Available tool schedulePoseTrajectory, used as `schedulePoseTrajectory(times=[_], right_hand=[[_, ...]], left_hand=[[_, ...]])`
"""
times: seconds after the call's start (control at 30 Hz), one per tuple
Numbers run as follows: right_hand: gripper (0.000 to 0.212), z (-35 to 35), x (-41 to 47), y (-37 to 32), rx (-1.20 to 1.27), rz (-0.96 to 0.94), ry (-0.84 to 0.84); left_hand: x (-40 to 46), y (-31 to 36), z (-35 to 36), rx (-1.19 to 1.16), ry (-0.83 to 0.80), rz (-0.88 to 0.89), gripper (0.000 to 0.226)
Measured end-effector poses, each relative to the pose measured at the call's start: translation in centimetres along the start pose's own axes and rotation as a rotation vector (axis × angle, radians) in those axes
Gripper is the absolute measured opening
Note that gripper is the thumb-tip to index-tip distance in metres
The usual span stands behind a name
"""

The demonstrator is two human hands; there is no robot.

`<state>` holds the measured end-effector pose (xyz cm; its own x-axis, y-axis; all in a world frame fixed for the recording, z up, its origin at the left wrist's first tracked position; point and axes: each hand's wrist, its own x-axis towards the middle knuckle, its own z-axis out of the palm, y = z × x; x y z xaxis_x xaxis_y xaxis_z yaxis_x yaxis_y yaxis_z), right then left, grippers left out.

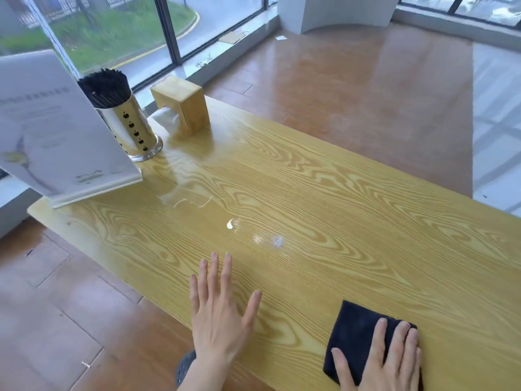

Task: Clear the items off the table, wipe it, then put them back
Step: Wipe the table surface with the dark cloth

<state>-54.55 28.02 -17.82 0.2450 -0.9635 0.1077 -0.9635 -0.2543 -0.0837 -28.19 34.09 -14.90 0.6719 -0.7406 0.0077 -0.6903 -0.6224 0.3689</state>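
At the table's (324, 187) far left end stand a white menu card (53, 128), a steel holder of black chopsticks (124, 119) and a wooden tissue box (183, 104). The left hand (220, 314) hovers flat, fingers spread, gripping nothing. The right hand (386, 362) presses palm-down, fingers extended, on a folded dark cloth (355, 331) near the front edge.

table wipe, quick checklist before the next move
1. Cloth under right hand: ok, palm flat on it.
2. Left hand free: ok, open, holding nothing.
3. Items cleared off table: not ok; sign, chopstick holder and tissue box stand at the far end.
4. Spots wiped: not ok, still there.
5. Cloth damp: cannot tell.
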Motion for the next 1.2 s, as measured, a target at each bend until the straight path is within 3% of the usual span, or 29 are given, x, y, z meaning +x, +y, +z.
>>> schedulePoseTrajectory(times=[0.3, 0.57, 0.87, 0.97, 1.2], right_hand=[[0.085, 0.8, 5.5, -3.9, 0.053, -0.292, -0.087], [0.072, 1.0, 11.3, -10.8, 0.120, -0.570, -0.184], [0.074, 1.4, 14.6, -15.9, 0.092, -0.498, -0.234], [0.075, 1.0, 14.7, -14.8, 0.056, -0.467, -0.226], [0.073, 1.5, 14.8, -16.7, 0.046, -0.518, -0.234]], left_hand=[[4.2, -3.1, -0.2, -0.039, 0.098, -0.131, 0.094], [7.3, -5.4, 0.2, 0.036, 0.064, -0.195, 0.101], [7.0, -5.2, 0.2, 0.058, 0.053, -0.229, 0.099], [6.0, -3.9, 0.5, 0.036, 0.024, -0.214, 0.098], [7.5, -5.1, -0.2, 0.064, 0.034, -0.210, 0.096]])
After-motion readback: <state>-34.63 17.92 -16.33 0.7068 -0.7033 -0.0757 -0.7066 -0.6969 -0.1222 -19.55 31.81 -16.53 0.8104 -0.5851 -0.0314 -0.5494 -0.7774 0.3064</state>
